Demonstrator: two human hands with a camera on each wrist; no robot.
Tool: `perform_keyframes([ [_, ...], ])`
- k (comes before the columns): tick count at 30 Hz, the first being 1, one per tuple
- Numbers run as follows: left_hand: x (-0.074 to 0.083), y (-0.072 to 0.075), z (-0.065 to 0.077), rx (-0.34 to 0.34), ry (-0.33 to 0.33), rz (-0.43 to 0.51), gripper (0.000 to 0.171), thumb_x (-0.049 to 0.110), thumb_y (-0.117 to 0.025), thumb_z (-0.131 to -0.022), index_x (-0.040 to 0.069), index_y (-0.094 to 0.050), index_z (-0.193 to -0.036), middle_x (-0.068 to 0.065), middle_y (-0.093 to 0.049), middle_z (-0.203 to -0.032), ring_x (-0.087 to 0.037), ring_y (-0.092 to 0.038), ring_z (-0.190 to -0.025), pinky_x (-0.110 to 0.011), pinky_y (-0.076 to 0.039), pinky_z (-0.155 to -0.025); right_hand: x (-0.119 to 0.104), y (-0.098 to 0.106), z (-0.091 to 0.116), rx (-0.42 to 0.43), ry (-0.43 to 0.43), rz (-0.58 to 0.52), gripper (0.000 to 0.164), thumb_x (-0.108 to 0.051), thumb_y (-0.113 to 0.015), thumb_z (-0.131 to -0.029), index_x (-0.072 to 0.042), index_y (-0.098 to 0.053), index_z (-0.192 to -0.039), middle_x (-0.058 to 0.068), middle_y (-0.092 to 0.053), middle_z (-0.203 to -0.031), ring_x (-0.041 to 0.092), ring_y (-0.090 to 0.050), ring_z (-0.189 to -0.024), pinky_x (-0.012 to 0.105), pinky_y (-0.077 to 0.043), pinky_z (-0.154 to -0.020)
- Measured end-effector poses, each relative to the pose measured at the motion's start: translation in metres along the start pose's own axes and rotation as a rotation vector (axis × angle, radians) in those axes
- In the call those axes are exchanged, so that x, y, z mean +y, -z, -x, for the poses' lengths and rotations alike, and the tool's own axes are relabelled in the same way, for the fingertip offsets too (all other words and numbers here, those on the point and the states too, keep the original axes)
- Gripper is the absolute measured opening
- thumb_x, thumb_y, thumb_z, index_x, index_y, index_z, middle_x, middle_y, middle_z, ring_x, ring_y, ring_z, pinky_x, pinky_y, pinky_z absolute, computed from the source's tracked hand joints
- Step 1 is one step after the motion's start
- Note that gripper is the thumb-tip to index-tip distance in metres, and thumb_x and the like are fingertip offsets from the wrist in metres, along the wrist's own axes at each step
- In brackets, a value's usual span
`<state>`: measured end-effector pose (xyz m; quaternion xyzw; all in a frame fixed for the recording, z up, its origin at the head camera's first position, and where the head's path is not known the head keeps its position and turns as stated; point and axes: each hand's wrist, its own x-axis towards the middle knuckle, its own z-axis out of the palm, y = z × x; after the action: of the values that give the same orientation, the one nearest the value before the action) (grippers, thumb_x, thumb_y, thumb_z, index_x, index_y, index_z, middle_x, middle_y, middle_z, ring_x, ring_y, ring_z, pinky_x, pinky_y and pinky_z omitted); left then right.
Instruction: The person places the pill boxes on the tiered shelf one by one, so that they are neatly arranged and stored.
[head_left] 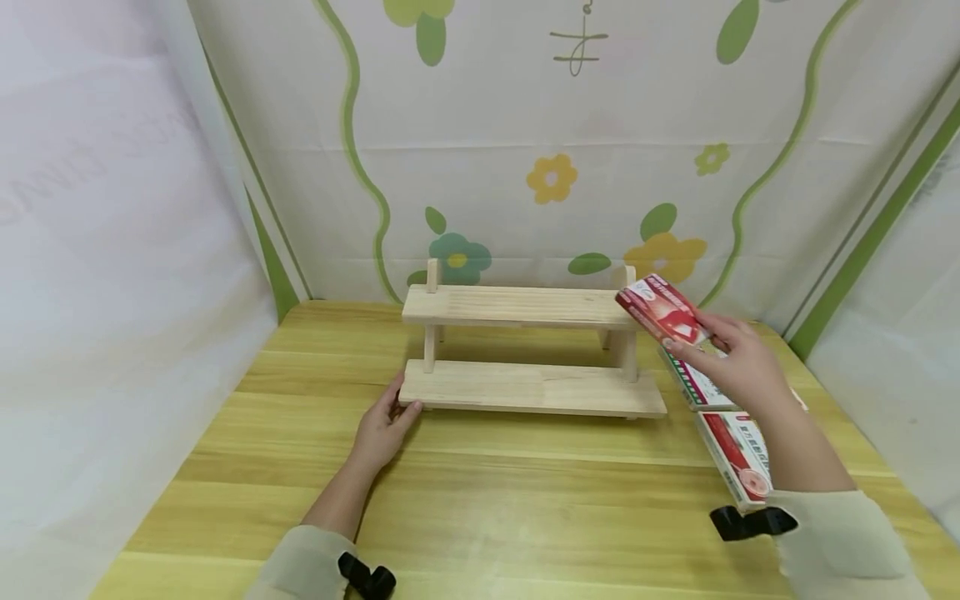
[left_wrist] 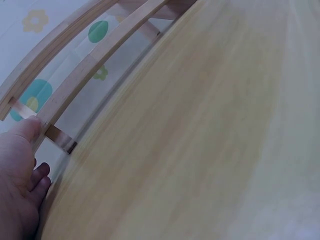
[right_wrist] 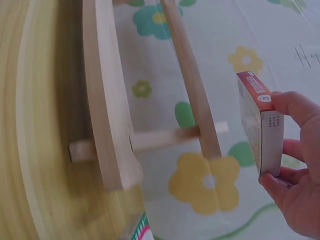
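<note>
A two-tier wooden display rack [head_left: 532, 387] stands on the table. My left hand [head_left: 382, 427] grips the left end of its lower shelf, the thumb at the front corner; in the left wrist view, the thumb lies against the shelf's end and the other fingers curl below. My right hand [head_left: 738, 358] pinches a red and white medicine box [head_left: 660, 307] by its near end, raised beside the right end of the upper shelf. In the right wrist view, the thumb and fingers hold opposite edges of the box, which is apart from the rack.
Under my right arm, a green-edged white box [head_left: 697, 387] and a red and white box [head_left: 738, 458] lie on the wooden table [head_left: 480, 517]. A flower-printed cloth [head_left: 480, 117] hangs behind the rack, with white cloth walls at both sides.
</note>
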<state>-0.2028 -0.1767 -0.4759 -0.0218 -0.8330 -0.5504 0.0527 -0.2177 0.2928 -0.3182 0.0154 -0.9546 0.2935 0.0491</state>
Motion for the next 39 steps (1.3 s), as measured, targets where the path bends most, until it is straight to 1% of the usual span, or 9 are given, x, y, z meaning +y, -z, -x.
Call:
perform_keyframes([
  [3, -0.001, 0.0, -0.001, 0.006, -0.002, 0.0, 0.068, 0.028, -0.061, -0.098, 0.008, -0.028, -0.155, -0.019, -0.04, -0.153, -0.033, -0.043, -0.139, -0.047, -0.037, -0.115, -0.016, -0.01, -0.009, -0.028, 0.03, -0.032, 0.087, -0.061, -0.06, -0.089, -0.016, -0.028, -0.156, 0.027, -0.029, -0.154, 0.052, -0.038, -0.132, 0.07, -0.038, -0.098],
  [6, 0.0, 0.0, 0.0, 0.008, -0.009, -0.002, 0.069, 0.029, -0.06, -0.098, 0.007, -0.028, -0.155, -0.02, -0.04, -0.153, -0.035, -0.043, -0.139, -0.048, -0.037, -0.115, -0.029, -0.021, -0.018, -0.049, 0.068, -0.053, 0.088, -0.061, -0.062, -0.088, -0.014, -0.03, -0.155, 0.025, -0.03, -0.154, 0.05, -0.039, -0.134, 0.067, -0.04, -0.102],
  [10, -0.001, 0.0, 0.001, 0.005, -0.005, 0.0, 0.069, 0.029, -0.06, -0.099, 0.007, -0.027, -0.155, -0.02, -0.038, -0.154, -0.035, -0.041, -0.14, -0.049, -0.037, -0.115, -0.046, -0.038, -0.027, -0.085, 0.09, -0.092, 0.088, -0.06, -0.064, -0.087, -0.012, -0.032, -0.154, 0.024, -0.03, -0.155, 0.047, -0.04, -0.135, 0.062, -0.04, -0.107],
  [15, -0.002, 0.0, 0.001, 0.003, 0.001, -0.005, 0.07, 0.032, -0.061, -0.098, 0.009, -0.027, -0.155, -0.019, -0.039, -0.154, -0.034, -0.041, -0.14, -0.048, -0.036, -0.115, -0.067, -0.056, -0.037, -0.114, 0.112, -0.119, 0.088, -0.061, -0.066, -0.086, -0.013, -0.035, -0.153, 0.021, -0.034, -0.154, 0.042, -0.038, -0.137, 0.059, -0.038, -0.11],
  [20, -0.001, 0.0, 0.001, 0.008, 0.009, -0.014, 0.071, 0.033, -0.061, -0.098, 0.009, -0.027, -0.155, -0.019, -0.039, -0.153, -0.034, -0.042, -0.14, -0.047, -0.036, -0.115, -0.087, -0.071, -0.045, -0.148, 0.124, -0.13, 0.087, -0.06, -0.066, -0.085, -0.016, -0.034, -0.153, 0.019, -0.033, -0.155, 0.04, -0.036, -0.139, 0.059, -0.038, -0.11],
  [25, -0.001, 0.0, 0.002, 0.008, 0.017, -0.016, 0.071, 0.034, -0.06, -0.098, 0.009, -0.027, -0.155, -0.019, -0.039, -0.153, -0.035, -0.042, -0.14, -0.048, -0.036, -0.115, -0.105, -0.088, -0.054, -0.178, 0.139, -0.137, 0.085, -0.058, -0.067, -0.085, -0.018, -0.035, -0.153, 0.017, -0.033, -0.154, 0.039, -0.039, -0.137, 0.058, -0.039, -0.11],
  [29, 0.0, 0.0, 0.003, 0.009, 0.019, -0.009, 0.071, 0.032, -0.061, -0.098, 0.009, -0.027, -0.155, -0.02, -0.039, -0.153, -0.035, -0.042, -0.14, -0.048, -0.036, -0.115, -0.12, -0.1, -0.057, -0.188, 0.159, -0.135, 0.084, -0.057, -0.069, -0.084, -0.019, -0.037, -0.152, 0.017, -0.036, -0.152, 0.037, -0.043, -0.133, 0.056, -0.041, -0.109],
  [37, 0.0, -0.001, 0.003, 0.01, 0.023, -0.006, 0.07, 0.031, -0.061, -0.098, 0.011, -0.027, -0.155, -0.018, -0.042, -0.152, -0.033, -0.043, -0.139, -0.047, -0.038, -0.114, -0.143, -0.117, -0.06, -0.202, 0.196, -0.143, 0.08, -0.053, -0.07, -0.084, -0.017, -0.042, -0.15, 0.015, -0.042, -0.149, 0.033, -0.047, -0.128, 0.053, -0.045, -0.105],
  [39, -0.001, -0.001, 0.003, 0.014, 0.012, -0.012, 0.07, 0.031, -0.061, -0.098, 0.009, -0.027, -0.155, -0.019, -0.043, -0.151, -0.035, -0.045, -0.138, -0.048, -0.039, -0.113, -0.146, -0.12, -0.061, -0.202, 0.208, -0.138, 0.08, -0.053, -0.07, -0.084, -0.016, -0.043, -0.149, 0.014, -0.044, -0.147, 0.032, -0.048, -0.127, 0.052, -0.045, -0.104],
])
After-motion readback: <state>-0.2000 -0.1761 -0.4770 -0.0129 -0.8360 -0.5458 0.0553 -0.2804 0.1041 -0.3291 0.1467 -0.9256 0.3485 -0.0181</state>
